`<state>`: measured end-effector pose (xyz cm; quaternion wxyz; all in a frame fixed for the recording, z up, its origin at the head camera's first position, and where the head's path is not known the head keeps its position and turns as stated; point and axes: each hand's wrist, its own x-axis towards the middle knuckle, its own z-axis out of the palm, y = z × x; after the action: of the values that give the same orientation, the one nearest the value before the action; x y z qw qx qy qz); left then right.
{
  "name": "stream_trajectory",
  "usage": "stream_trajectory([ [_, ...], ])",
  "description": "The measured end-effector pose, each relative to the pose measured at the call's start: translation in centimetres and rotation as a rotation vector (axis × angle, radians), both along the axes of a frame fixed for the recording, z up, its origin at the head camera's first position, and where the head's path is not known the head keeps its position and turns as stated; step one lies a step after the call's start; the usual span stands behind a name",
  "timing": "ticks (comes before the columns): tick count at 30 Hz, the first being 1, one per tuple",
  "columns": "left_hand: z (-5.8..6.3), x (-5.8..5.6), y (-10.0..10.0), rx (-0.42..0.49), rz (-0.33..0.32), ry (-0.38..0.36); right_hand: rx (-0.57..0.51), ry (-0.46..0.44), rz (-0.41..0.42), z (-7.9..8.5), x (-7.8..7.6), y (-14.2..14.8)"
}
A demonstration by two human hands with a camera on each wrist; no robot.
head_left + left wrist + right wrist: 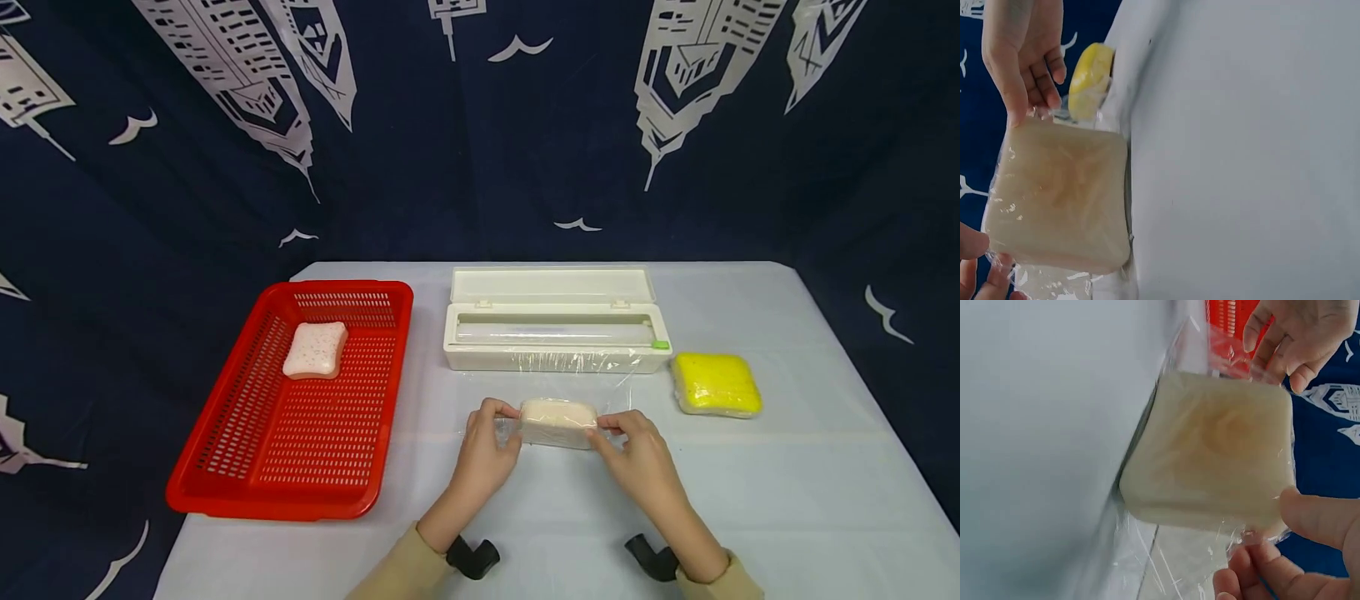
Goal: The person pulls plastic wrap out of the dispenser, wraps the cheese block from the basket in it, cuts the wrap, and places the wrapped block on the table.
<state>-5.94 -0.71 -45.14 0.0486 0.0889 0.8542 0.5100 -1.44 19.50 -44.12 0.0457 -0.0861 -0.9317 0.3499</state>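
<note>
1. Fingers of both hands pinch: left hand (483, 462) grips clear film (585, 385) at the cream block's left end; right hand (641, 458) grips film at the right end, thumb against the block.
2. One cream block (558, 423), film-covered, between the hands, broad face turned to the near side. Cannot tell if its lower edge touches the table (795, 492).
3. One white dispenser (480, 358), far side, lid raised; one roll (555, 333) inside.
4. One red basket (322, 502), left, holding one speckled block (315, 350). One yellow block (717, 385), right.
5. Film's outer edges hard to trace; two sleeves (408, 571) cut off at near edge.
</note>
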Motion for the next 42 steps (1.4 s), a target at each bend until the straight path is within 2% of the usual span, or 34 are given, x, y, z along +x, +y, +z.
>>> stream_trajectory([
  [6,-0.5,-2.4,0.0,0.025,0.021,-0.006,-0.024,-0.026,0.073,-0.1,-1.7,1.3],
  [11,-0.9,-3.8,0.0,0.083,0.018,-0.042,-0.063,-0.062,0.085,-0.7,-2.8,2.5],
  [17,-1.5,-4.5,0.4,0.129,0.025,-0.036,-0.099,-0.042,0.063,-1.4,-3.6,2.8],
  [23,-2.1,-5.3,0.8,0.153,0.057,-0.096,-0.137,-0.042,-0.002,-2.0,-4.7,2.6],
  [30,-2.7,-6.1,1.0,0.125,0.071,-0.064,-0.212,-0.087,-0.038,-2.7,-5.9,2.6],
  [35,-3.0,-6.7,1.1,0.098,0.093,-0.053,-0.225,-0.097,-0.054,-2.7,-6.4,2.5],
  [42,-2.8,-6.6,0.7,0.076,0.107,-0.067,-0.217,-0.106,-0.07,-2.5,-6.3,2.6],
])
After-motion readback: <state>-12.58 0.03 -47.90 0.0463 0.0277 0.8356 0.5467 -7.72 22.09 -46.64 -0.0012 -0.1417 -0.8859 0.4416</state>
